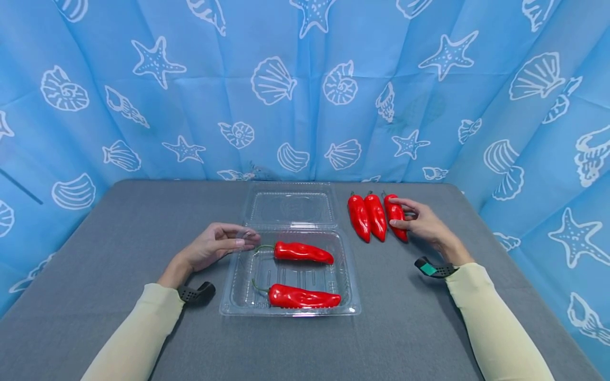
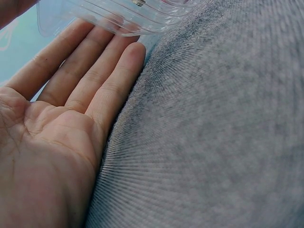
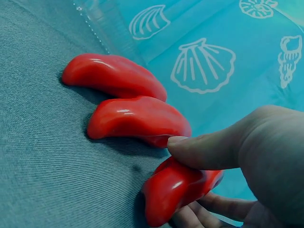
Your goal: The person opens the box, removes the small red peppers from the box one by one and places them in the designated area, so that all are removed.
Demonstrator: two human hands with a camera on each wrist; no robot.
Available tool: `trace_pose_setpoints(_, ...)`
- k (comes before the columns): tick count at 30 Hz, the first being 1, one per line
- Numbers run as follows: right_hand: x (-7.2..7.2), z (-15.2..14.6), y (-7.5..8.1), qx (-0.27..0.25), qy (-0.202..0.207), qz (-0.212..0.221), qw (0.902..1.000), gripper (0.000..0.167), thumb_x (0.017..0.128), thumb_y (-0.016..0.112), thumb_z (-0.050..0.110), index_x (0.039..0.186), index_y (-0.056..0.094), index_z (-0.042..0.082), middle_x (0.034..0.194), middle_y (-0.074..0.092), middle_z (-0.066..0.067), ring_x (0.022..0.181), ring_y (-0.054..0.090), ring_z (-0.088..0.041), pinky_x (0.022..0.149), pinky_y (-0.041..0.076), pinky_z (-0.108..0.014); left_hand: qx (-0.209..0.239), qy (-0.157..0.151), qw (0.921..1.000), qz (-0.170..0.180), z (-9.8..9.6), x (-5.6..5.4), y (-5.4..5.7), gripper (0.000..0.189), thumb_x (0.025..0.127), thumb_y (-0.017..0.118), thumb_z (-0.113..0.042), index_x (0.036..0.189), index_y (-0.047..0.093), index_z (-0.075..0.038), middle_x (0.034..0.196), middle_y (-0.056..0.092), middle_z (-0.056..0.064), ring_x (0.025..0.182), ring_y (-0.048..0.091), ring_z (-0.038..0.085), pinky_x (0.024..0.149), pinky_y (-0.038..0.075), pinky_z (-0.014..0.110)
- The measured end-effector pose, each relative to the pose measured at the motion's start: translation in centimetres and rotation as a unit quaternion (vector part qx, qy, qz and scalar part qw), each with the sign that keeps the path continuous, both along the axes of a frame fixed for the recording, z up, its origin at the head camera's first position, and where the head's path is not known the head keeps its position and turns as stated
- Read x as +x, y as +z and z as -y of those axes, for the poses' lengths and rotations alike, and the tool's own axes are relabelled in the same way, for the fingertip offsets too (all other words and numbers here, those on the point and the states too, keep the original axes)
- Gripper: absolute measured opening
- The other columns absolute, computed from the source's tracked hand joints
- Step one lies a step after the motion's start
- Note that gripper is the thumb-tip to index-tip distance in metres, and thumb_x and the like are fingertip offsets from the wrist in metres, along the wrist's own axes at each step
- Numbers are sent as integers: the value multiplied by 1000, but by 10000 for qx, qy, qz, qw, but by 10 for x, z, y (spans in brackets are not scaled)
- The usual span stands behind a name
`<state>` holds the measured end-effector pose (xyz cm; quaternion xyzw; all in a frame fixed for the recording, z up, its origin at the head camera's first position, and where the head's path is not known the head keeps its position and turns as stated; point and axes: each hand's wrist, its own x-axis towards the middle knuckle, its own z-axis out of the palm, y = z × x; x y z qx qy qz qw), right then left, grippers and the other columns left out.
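Observation:
My right hand [image 1: 425, 223] is at the rightmost red pepper [image 1: 394, 211], with thumb and fingers on either side of it. In the right wrist view the thumb presses on top of this pepper [image 3: 175, 190] and the fingers reach beneath. Two more red peppers [image 1: 359, 217] lie side by side just left of it. My left hand [image 1: 215, 246] rests at the left side of an open clear plastic clamshell container [image 1: 353, 296]. Its fingers [image 2: 88, 66] are nearly straight, the tips against the container's wall. Inside lie two red peppers with green stems, one pepper [image 1: 305, 252] behind the other pepper [image 1: 305, 297].
The container's hinged lid [image 1: 290, 209] lies folded back toward the rear of the grey-covered table [image 1: 405, 328]. Behind the table hangs a blue curtain [image 1: 305, 121] with white shells and starfish. Dark bands [image 1: 196, 292] sit on both wrists.

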<state>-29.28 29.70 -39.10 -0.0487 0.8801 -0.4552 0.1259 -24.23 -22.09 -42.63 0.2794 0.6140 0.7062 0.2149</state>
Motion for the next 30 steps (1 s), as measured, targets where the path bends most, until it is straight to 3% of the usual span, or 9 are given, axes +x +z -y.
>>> trace_pose_setpoints(8,2,2,-1,-30,-43,-52,10000,70,99,66,21,159,32,9,151,33,-31,129,40,-49,96,50,-48,-56,57,10000,23,0,0,-2,38,96,59,4,133,56,14,131,64,25,123,63,28,106,50,37)
trace_pose_setpoints(17,0,-1,-3,-37,-3,-105,9999,68,100,64,20,159,32,11,144,43,-29,125,44,-43,86,52,-32,-115,101,9999,46,-1,0,0,39,96,59,3,133,55,14,131,64,24,124,63,28,106,49,38)
trace_pose_setpoints(30,-1,1,-3,41,84,-62,9999,70,100,64,28,160,30,14,145,43,-28,123,45,-41,87,52,-33,-135,127,9998,23,0,0,0,40,96,61,1,133,54,15,131,64,25,123,63,27,105,50,39)
